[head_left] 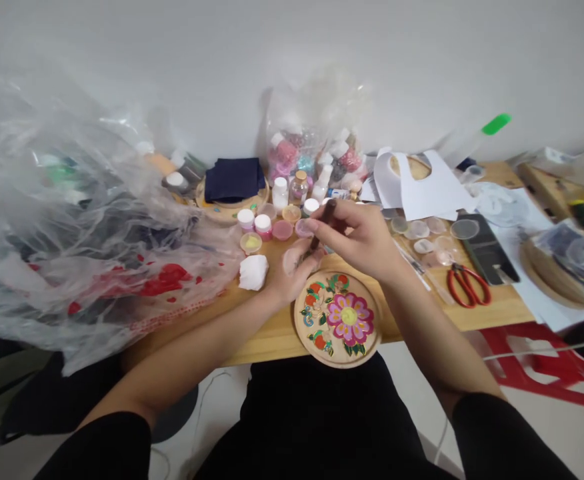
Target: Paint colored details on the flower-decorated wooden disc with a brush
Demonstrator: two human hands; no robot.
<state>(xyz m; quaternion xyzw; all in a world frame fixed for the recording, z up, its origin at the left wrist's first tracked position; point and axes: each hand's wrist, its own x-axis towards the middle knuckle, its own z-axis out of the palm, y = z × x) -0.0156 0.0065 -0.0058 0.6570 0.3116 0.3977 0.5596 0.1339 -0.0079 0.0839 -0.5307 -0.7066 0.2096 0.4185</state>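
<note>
My right hand (359,237) pinches a slim tool with a dark brown handle (329,212). Its lower end points down at my left hand (295,280), and I cannot make out the tip. The fingers of my left hand are closed around a small clear cup (291,260), partly covered by them. Just below both hands, a round wooden plaque (339,360) lies at the table's front edge. It bears a large pink and purple flower with a yellow centre, plus smaller orange flowers and green leaves. A crumpled white tissue (253,272) sits left of my left hand.
Small paint jars (263,227) and open cups (283,231) stand behind my hands. A crumpled plastic bag (137,267) covers the left side. On the right lie red-handled pliers (469,287), a dark phone (489,250) and white paper cutouts (432,190). Folded dark cloth (235,180) rests at the back.
</note>
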